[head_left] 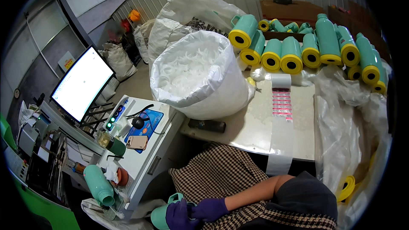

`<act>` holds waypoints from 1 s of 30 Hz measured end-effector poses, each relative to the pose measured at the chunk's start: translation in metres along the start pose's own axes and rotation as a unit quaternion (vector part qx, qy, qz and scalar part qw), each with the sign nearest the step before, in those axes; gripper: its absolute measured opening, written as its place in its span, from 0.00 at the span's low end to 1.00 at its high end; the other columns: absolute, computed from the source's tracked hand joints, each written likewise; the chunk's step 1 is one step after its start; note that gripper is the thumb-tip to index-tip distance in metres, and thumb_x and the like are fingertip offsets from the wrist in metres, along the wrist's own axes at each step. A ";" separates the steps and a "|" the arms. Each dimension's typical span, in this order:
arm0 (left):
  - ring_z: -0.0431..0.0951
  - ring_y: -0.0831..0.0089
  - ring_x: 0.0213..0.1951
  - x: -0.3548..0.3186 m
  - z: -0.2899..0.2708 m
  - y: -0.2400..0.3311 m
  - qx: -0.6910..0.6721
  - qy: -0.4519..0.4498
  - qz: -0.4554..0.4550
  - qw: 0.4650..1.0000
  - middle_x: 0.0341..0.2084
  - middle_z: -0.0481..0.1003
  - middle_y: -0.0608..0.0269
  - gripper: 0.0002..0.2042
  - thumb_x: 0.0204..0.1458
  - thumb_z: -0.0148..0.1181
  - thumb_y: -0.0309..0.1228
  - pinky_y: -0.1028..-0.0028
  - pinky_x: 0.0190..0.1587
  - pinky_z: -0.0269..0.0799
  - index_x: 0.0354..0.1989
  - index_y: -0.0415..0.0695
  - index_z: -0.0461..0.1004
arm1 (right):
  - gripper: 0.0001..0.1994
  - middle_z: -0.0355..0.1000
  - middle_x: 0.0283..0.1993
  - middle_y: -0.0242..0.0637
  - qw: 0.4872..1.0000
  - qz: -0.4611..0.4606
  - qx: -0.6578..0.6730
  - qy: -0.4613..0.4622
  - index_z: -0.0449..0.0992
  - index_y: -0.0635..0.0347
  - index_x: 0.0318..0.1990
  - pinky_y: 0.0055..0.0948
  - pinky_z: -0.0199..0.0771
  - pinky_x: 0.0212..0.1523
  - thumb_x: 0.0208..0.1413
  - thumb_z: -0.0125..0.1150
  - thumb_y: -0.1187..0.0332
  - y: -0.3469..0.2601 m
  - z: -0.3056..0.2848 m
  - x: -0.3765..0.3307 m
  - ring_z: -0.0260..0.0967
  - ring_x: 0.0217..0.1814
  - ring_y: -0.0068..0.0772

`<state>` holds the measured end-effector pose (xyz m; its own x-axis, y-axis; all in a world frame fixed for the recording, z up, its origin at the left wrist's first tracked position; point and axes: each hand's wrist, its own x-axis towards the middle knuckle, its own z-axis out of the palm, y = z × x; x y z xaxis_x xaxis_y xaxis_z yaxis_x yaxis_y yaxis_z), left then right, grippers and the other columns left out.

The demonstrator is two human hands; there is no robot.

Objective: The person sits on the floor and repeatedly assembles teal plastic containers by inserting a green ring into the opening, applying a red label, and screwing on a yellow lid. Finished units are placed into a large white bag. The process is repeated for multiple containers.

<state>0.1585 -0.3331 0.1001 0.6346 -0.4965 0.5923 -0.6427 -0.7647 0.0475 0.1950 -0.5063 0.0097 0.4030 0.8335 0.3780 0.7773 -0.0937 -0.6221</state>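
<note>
Two gloved hands, left hand [179, 216] and right hand [209, 209], close around a green jug [164, 215] at the frame's lower centre, steadying it on the lap.

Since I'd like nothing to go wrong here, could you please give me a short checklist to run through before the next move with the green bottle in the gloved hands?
1. Both hands on the bottle: ok. The left hand and right hand, in purple gloves, clasp the green bottle low at the lap.
2. Grip firm: cannot tell, the fingers hide the contact.
3. Bottle's yellow end fitted: cannot tell, it is hidden.
4. Label strip within reach: ok. The label strip hangs over the table edge above the lap.
5. Stacked bottles steady: ok. The stacked green bottles lie at the back of the table.
</note>
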 end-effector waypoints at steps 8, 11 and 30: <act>0.77 0.45 0.50 -0.019 0.002 -0.010 0.004 -0.019 -0.061 0.998 0.48 0.79 0.48 0.34 0.42 0.74 0.44 0.51 0.58 0.71 0.57 0.37 0.75 | 0.21 0.76 0.48 0.44 0.996 -0.056 -0.013 0.071 0.71 0.51 0.61 0.43 0.79 0.36 0.60 0.59 0.65 -0.006 -0.042 -0.011 0.78 0.39 0.47; 0.79 0.49 0.48 -0.008 -0.010 -0.004 0.029 -0.060 -0.054 0.996 0.45 0.80 0.51 0.30 0.42 0.74 0.43 0.49 0.57 0.72 0.53 0.39 0.77 | 0.18 0.76 0.49 0.43 0.986 -0.074 -0.070 0.135 0.74 0.50 0.58 0.41 0.79 0.36 0.61 0.60 0.62 0.003 -0.010 -0.022 0.78 0.40 0.45; 0.80 0.55 0.51 -0.016 -0.006 0.001 -0.009 0.011 -0.134 0.991 0.49 0.80 0.57 0.29 0.38 0.76 0.38 0.55 0.61 0.72 0.52 0.43 0.79 | 0.16 0.61 0.18 0.23 0.590 0.309 0.727 0.168 0.67 0.49 0.25 0.21 0.61 0.22 0.69 0.46 0.63 -0.016 -0.050 -0.042 0.56 0.17 0.20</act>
<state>0.1451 -0.3228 0.0958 0.7740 -0.2674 0.5740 -0.4605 -0.8599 0.2203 0.1900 -0.5674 0.0377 0.6554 0.7068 -0.2664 -0.7055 0.4470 -0.5499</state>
